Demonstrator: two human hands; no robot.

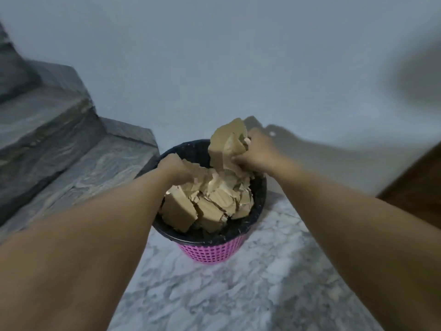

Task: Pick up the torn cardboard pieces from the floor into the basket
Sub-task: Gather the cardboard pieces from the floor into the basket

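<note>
Your right hand [256,151] gripped a torn cardboard piece [226,144] above the basket [212,253]; your left hand [175,169] pressed the pile [210,201], its fingers hidden.

Both forearms run bare from the lower corners of the frame to the left hand [174,167] and right hand [256,151], with no sleeves, watch or rings visible.

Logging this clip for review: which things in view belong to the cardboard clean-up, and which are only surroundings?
Part of the job:
- pink basket with dark rim
- torn cardboard pieces piled inside it
- cardboard bunch gripped by the right hand
- left hand, on the pile

Just surroundings:
- grey stone steps
- marble floor
- pale wall
</note>
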